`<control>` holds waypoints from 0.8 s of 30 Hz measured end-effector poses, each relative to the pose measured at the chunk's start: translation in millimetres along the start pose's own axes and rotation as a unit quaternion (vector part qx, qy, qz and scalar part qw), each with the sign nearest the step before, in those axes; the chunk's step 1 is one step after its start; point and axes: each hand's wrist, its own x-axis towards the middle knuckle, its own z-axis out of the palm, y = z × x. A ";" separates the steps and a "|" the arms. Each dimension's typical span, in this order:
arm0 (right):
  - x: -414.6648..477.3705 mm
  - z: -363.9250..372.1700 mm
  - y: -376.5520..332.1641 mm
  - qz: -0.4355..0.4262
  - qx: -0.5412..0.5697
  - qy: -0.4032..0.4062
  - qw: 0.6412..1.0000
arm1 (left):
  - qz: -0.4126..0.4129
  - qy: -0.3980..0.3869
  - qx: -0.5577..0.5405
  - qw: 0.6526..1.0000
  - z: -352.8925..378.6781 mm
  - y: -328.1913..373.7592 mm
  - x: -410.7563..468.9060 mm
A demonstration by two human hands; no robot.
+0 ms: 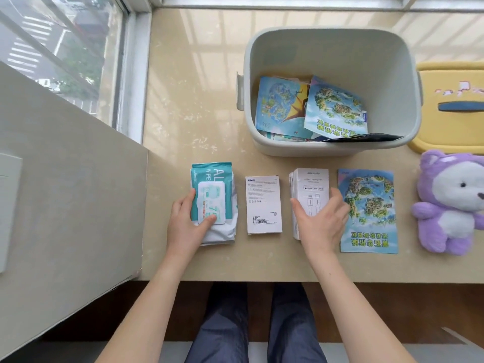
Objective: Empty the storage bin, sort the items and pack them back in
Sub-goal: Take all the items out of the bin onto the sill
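Note:
A pale grey storage bin (330,40) stands at the back of the sill with several map leaflets (332,108) inside. In a row in front lie a teal wipes pack (217,179), a white Kovol box (264,204), a white cable box (313,184), one map leaflet (369,205) and a purple plush bear (450,203). My left hand (187,221) rests on the wipes pack, thumb and fingers around its lower left part. My right hand (322,221) lies on the cable box, fingers spread over its lower half.
A yellow cushion-like case (453,82) lies right of the bin. A window runs along the left and back. A beige ledge (65,195) rises at the left. The sill's front edge (262,279) is just above my knees.

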 end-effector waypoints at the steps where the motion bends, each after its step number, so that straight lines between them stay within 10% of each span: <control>1: -0.7 -3.3 -0.7 -0.005 0.000 0.005 1.000 | 0.010 -0.001 0.029 1.000 -2.2 2.6 -0.8; 12: -5.6 -120.8 -22.5 -0.233 0.059 0.092 0.966 | 0.276 0.072 0.141 0.948 -62.2 122.9 -40.9; 24: 112.2 -207.5 -38.1 -0.323 0.058 0.069 0.942 | 0.327 0.085 0.114 0.934 -52.1 261.6 -16.8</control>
